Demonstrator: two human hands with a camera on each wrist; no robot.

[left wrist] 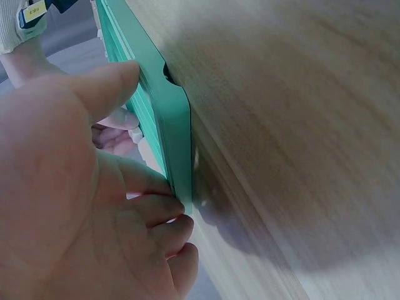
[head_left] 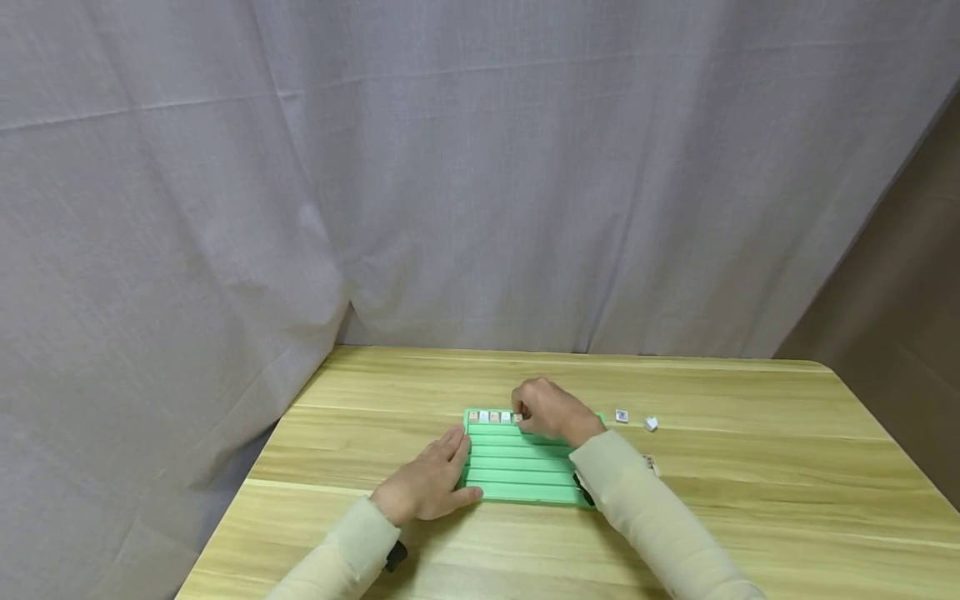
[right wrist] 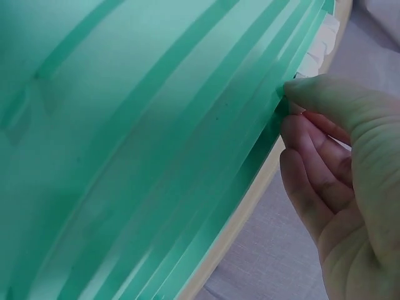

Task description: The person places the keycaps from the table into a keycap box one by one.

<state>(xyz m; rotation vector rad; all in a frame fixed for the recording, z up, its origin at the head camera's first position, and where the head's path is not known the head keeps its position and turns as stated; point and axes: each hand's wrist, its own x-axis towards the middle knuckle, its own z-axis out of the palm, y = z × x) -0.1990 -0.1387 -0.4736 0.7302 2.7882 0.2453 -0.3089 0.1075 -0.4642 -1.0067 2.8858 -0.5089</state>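
A light green ridged tray (head_left: 517,475) lies on the table. Along its far row, from the left end, sit several small square tiles (head_left: 483,417), white and beige with small marks. My right hand (head_left: 553,410) reaches over that row and pinches a small tile (head_left: 517,417) between thumb and fingers at the row's right end; the fingers hide most of it. In the right wrist view, white tiles (right wrist: 315,53) stand beside the thumb tip. My left hand (head_left: 429,479) rests against the tray's left side with fingers extended, the thumb at the near left corner.
To the right of the tray lie a white tile with a dark square mark (head_left: 622,415), a tipped white tile (head_left: 651,423) and some beige tiles (head_left: 649,462) partly behind the right sleeve. A grey curtain (head_left: 480,183) hangs behind the wooden table (head_left: 750,500).
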